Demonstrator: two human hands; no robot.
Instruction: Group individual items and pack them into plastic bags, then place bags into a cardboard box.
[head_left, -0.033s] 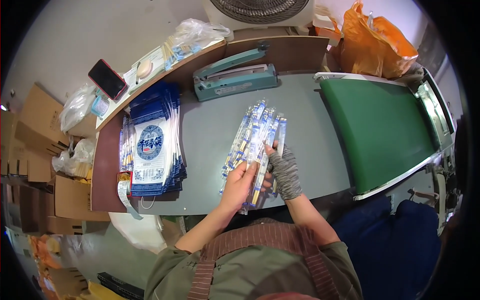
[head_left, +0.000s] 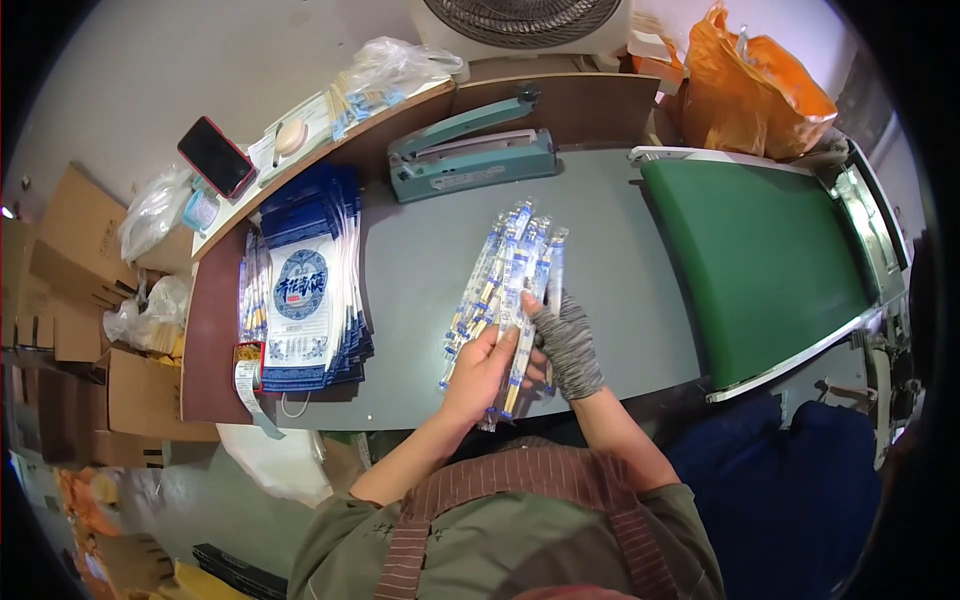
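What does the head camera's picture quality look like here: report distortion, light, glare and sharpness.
Head view: strong fisheye, table edge and green conveyor belt bow toward a black rim; even, soft light with faint shadows; mild sheen on the bundle of wrapped sticks; left hand and gloved right hand sharp, edges softer.

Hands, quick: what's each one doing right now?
Left hand: closed on the bundle of wrapped sticks.
Right hand, in a grey glove: holding the same bundle.
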